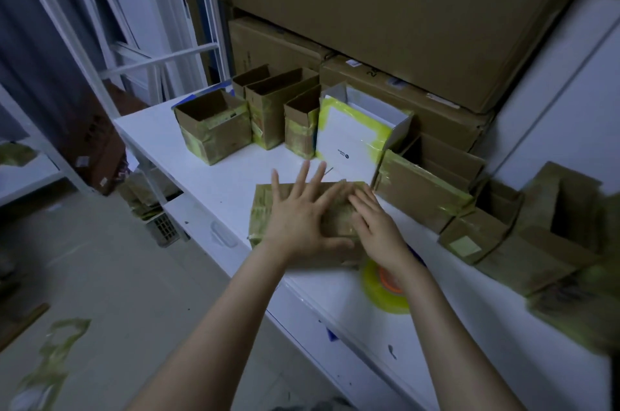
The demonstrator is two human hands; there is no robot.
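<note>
While a person leans over a white bench (208, 172), both hands lie flat on top of a low cardboard box (264, 209) wrapped in yellowish tape. The left hand (295, 219) has its fingers straight and fanned wide across the middle of the lid, with the thumb stretched along the near edge. The right hand (375, 226) rests beside it on the right part of the lid, fingers straight and close together, gripping nothing. Whether the two hands touch at the thumb cannot be told through the blur.

The cardboard box sits on the bench near its front edge, just in front of a white box (349, 138) edged with bright yellow tape. Beside the right wrist, a roll of tape (382, 294) with an orange core lies on the bench, partly hidden by the forearm.

A row of open cartons (214, 132), their lower halves banded with tape, stands along the back of the bench to the left of the white box. More taped cartons (419, 195), some of them open, line up to the right. Large brown shipping cartons (402, 24) are stacked behind them. A drawer handle (221, 234) shows on the bench front below the cardboard box. Crumpled strips of tape (57, 350) lie on the floor at lower left, and a white metal rack (100, 75) stands at the left.
</note>
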